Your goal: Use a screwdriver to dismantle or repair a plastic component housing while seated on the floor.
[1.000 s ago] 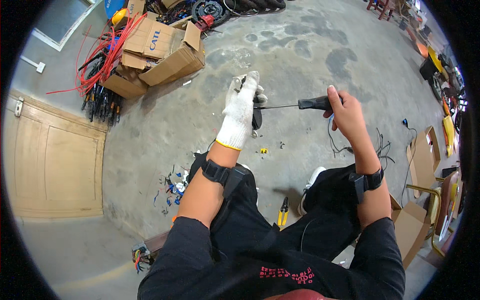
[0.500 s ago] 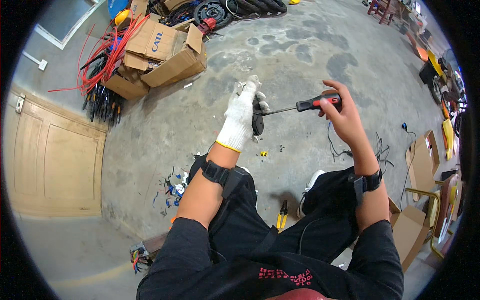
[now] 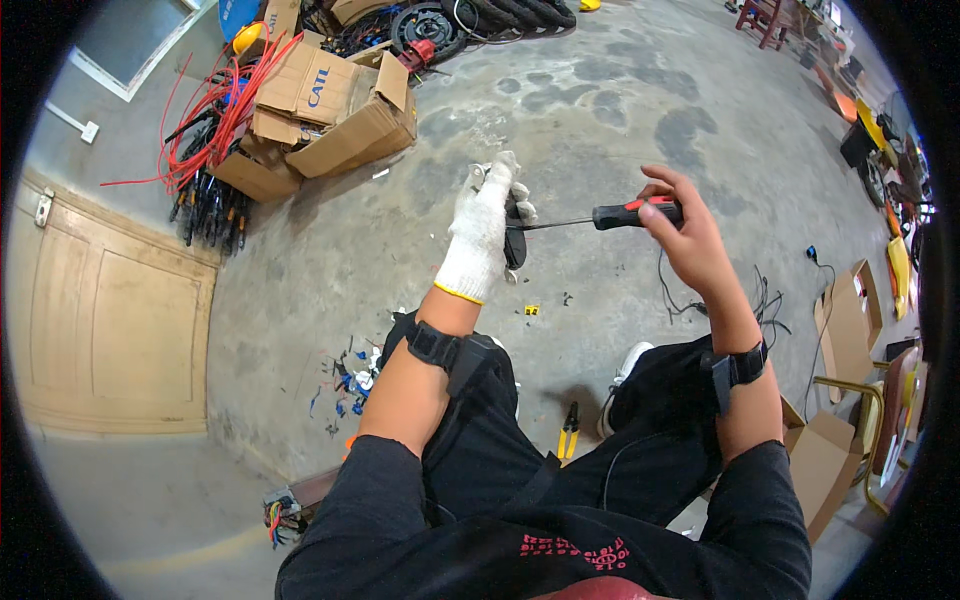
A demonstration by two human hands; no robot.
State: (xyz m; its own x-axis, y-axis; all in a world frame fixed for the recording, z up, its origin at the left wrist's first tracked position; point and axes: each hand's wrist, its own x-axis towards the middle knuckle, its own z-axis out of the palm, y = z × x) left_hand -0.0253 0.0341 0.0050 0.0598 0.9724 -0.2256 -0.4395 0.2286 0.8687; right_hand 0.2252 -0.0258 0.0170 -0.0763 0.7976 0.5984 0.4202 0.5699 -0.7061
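Observation:
My left hand (image 3: 478, 225), in a white knit glove, grips a small black part (image 3: 515, 246) upright in front of me. My bare right hand (image 3: 692, 240) holds a screwdriver (image 3: 615, 217) by its black-and-red handle, thumb against it and index finger raised above. The shaft runs leftward, level, to the black part; whether the tip is inside it I cannot tell. Below on the floor lie a small yellow piece (image 3: 531, 310) and yellow-handled pliers (image 3: 568, 440) between my feet.
At the upper left are cardboard boxes (image 3: 330, 130), red cable coils (image 3: 215, 140) and a wheel (image 3: 420, 30). A cream door (image 3: 125, 320) stands left. On the right are flattened cardboard (image 3: 840, 320), loose black cables (image 3: 770, 300) and a chair (image 3: 880, 430).
My right thumb has moved down along the handle and my index finger has lifted; the handle's red side shows now. My left hand and the black part sit slightly lower than a second ago.

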